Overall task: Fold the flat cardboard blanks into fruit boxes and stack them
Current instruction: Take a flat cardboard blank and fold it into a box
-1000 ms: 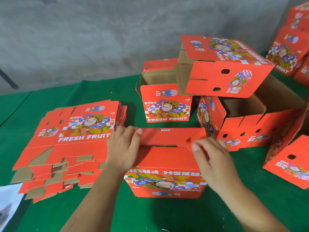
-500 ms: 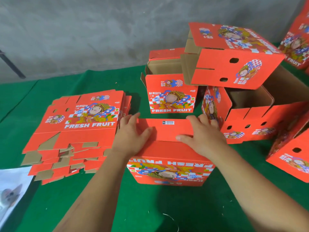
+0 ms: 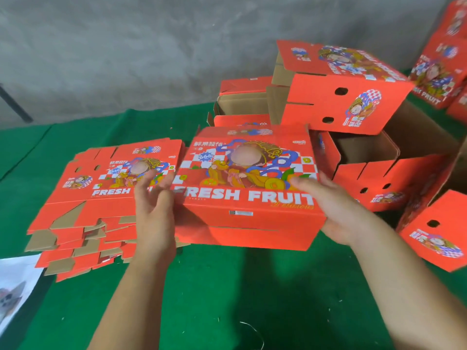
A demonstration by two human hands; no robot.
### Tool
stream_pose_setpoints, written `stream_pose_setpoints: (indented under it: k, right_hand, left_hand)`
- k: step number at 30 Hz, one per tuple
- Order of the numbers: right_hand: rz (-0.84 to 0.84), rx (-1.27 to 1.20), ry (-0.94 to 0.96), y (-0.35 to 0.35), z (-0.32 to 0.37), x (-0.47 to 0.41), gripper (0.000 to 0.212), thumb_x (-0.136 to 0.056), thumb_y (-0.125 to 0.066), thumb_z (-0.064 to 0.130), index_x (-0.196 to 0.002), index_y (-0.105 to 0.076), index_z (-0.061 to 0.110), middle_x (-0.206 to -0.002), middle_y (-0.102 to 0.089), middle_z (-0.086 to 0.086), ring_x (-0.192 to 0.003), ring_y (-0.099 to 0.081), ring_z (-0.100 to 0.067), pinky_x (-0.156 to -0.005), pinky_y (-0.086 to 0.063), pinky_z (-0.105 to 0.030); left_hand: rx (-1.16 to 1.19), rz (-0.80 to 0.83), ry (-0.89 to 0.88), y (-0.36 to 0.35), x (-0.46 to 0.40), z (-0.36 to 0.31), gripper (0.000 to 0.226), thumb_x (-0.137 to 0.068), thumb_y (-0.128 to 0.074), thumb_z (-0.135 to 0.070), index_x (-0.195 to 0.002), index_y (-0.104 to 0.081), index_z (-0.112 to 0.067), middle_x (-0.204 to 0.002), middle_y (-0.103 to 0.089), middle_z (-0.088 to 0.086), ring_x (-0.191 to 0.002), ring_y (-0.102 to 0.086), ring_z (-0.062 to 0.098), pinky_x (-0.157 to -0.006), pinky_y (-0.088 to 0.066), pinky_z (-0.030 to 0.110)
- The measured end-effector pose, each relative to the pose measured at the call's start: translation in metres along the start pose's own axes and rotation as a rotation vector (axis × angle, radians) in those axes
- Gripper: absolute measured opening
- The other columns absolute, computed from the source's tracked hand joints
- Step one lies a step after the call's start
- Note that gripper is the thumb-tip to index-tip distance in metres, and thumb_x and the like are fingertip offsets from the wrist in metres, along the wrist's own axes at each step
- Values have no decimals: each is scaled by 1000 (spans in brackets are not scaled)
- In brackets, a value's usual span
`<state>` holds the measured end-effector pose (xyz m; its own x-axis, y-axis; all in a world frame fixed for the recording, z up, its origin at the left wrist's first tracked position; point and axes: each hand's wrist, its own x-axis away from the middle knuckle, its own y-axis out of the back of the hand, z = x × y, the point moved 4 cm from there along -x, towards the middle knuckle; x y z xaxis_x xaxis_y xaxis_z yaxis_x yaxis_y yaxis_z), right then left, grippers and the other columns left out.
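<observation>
Green cloth (image 3: 227,299) is covering the work surface, grey concrete wall (image 3: 126,46) rising behind it. Near left corner, a white sheet (image 3: 15,286) is lying on the cloth. Both forearms are reaching in from the near edge. Left hand (image 3: 154,205) is pressing against the left end of a folded box (image 3: 250,198), fingers spread and fairly straight. Right hand (image 3: 336,210) is cupping the box's right end, thumb on the printed face, fingers underneath. Box is tilting, FRESH FRUIT face up, above the cloth. Just left, a stack of flat blanks (image 3: 101,198) is lying. Farther right, finished boxes (image 3: 341,89) are piling up, some open, one tipped on top.
</observation>
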<state>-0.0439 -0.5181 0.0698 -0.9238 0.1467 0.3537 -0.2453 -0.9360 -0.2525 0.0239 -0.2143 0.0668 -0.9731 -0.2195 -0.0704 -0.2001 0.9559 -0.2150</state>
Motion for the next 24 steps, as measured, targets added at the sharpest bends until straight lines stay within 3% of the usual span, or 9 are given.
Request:
stream_pose_setpoints:
  k: [3,7,10,12,15,18,20,22,24]
  right_hand:
    - [63,276,243,3,-2,8,68,-96,-70,16,-147,-37,48,-131,-69,14,-115,-70,-10,-93,-57,-34]
    - [90,448,271,25,-18,8,84,-89,-76,4,-142,-30,49,-126,-68,20,-115,-68,-5,-88,-59,-25]
    - [-17,565,207,49,-41,9,78,-88,-72,-2,-139,-32,42,-121,-69,7,-106,-70,-10,-85,-59,-28]
    - [-160,614,155,70,-58,9,64,-87,-65,-7,-132,-44,34,-123,-64,-7,-104,-69,-21,-89,-58,-39]
    - [-341,607,50,111,-84,12,44,-87,-64,-4,-121,-59,22,-119,-69,-11,-103,-70,-22,-94,-56,-46]
    - [-578,467,-7,147,-99,24,47,-88,-72,2,-126,-50,16,-118,-71,-11,-100,-69,-22,-93,-54,-42]
    - [-731,324,24,159,-104,29,70,-90,-68,-2,-142,-26,20,-127,-65,-14,-102,-63,-23,-92,-46,-36]
    - [-815,230,98,154,-108,30,86,-89,-63,-8,-153,-12,18,-138,-57,-15,-114,-60,-24,-103,-44,-37]
    - [-872,239,77,130,-118,30,82,-85,-67,-7,-154,-26,10,-136,-55,-15,-120,-57,-25,-111,-42,-40]
  left_hand:
    - [51,153,171,11,-2,10,77,-80,-60,-3,-149,-44,-33,-135,-63,-10,-98,-75,16,-64,-58,27]
    - [-75,318,248,15,2,18,55,-94,-67,-33,-146,-50,-34,-117,-75,-1,-97,-75,18,-74,-59,33]
    - [-299,505,276,2,13,26,65,-76,-72,-67,-134,-62,-40,-124,-72,-9,-117,-69,18,-102,-51,41]
    - [-425,526,299,-12,24,37,69,-65,-72,-73,-125,-65,-40,-123,-70,-17,-122,-65,16,-104,-50,38]
    - [-463,421,311,-29,31,56,94,-56,-76,-73,-137,-41,-40,-140,-54,-5,-125,-60,24,-105,-50,48]
    - [-502,497,332,-50,30,66,116,-56,-77,-80,-152,-15,-57,-156,-32,-7,-124,-58,12,-101,-47,43]
    - [-480,588,545,-71,38,78,114,-55,-68,-92,-151,-15,-62,-159,-33,-9,-117,-65,17,-98,-48,47]
    - [-428,650,832,-100,57,86,93,-63,-62,-93,-141,-40,-48,-141,-55,-1,-106,-73,36,-94,-53,49]
    - [-540,721,797,-131,75,89,56,-81,-67,-72,-122,-50,-37,-102,-75,-2,-89,-77,34,-80,-61,44]
